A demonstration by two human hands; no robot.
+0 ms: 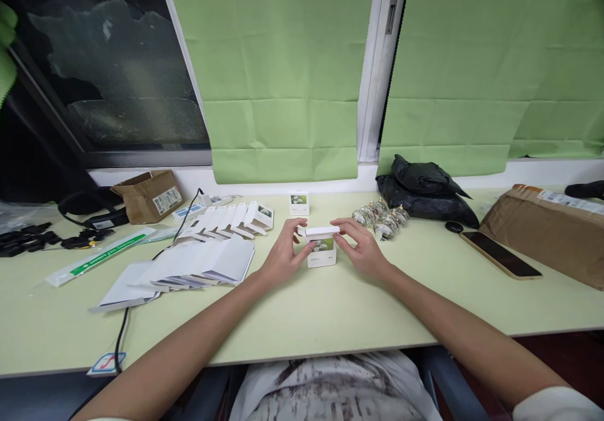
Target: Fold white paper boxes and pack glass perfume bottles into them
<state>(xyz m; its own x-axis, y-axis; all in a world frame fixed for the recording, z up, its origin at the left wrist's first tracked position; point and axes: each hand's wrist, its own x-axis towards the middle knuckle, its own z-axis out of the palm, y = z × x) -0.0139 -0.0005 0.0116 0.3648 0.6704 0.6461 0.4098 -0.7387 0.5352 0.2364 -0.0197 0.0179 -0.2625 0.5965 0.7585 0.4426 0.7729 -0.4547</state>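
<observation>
Small white box, green-printed, upright

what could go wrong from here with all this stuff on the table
The left hand and right hand are at the top of the box; pressing too hard might crease it.

The clear globes sit just beyond the right hand; a bump could send one rolling.

The black cable passes under the flat cartons; a tug on it might drag them out of place.
</observation>
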